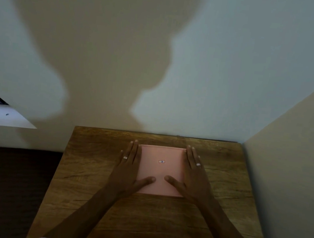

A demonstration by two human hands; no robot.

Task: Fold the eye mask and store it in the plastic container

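Observation:
A flat pink rectangular container (161, 169) with a small label on its top lies on the wooden table (92, 170), toward the far edge. My left hand (127, 168) lies along its left side, fingers straight and together, thumb resting on the top near the front. My right hand (194, 175) mirrors it on the right side, thumb also on top. Each hand wears a ring. The two hands hold the container between them. No eye mask is visible.
The table stands in a corner, with a pale wall (158, 61) right behind it and another wall (292, 171) along its right edge. A white ledge (3, 118) juts out at the left. A dark floor (9, 190) lies left of the table.

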